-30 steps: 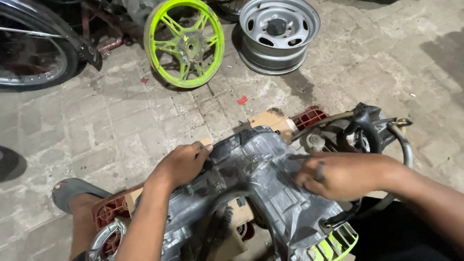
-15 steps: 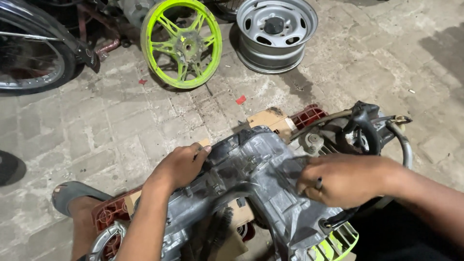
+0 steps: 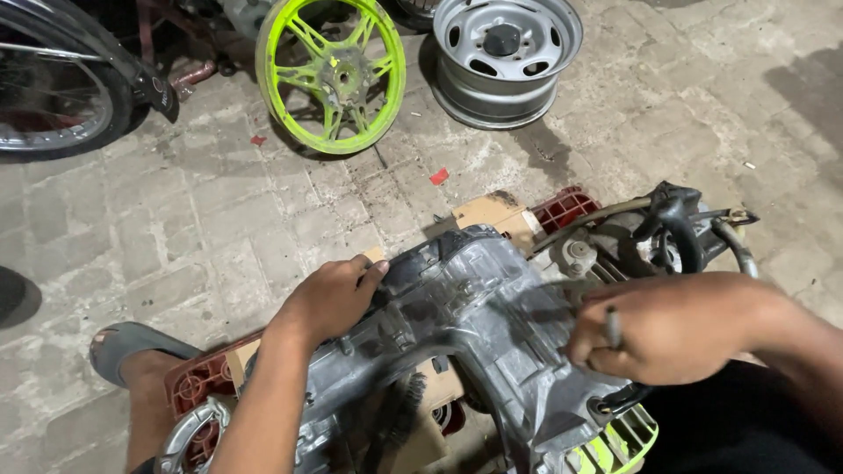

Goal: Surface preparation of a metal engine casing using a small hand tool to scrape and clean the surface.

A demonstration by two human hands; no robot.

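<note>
While the grey engine casing is steadied from both sides, the following items are recorded.

Principal item: grey engine casing, bare cast metal, lying on its side across pieces of cardboard on the paved floor, directly in front of the person.

Left hand: laid on the upper left edge of the casing; fingers curled over the dark rim and closed upon it.

Right hand: rested on the right side of the casing; fingers bent inwards and closed, with a thin dark object, possibly a ring or small tool, seen at one finger. What is gripped beneath cannot be told.

Attached parts: black hoses and cable at the far right end; a neon-green finned part at the lower edge.

Surroundings: neon-green spoked wheel and grey steel wheel rim lying well apart on the floor; a spoked wheel with tyre at upper left; a red plastic piece beyond the cardboard; a sandalled foot near the casing's left end.

Hazards, as judged: the casing may be rolled or slipped off the uneven cardboard if one grip is eased, with the foot close by. Fingers may be pinched at the rim. Hoses may be strained if the casing is turned.
</note>
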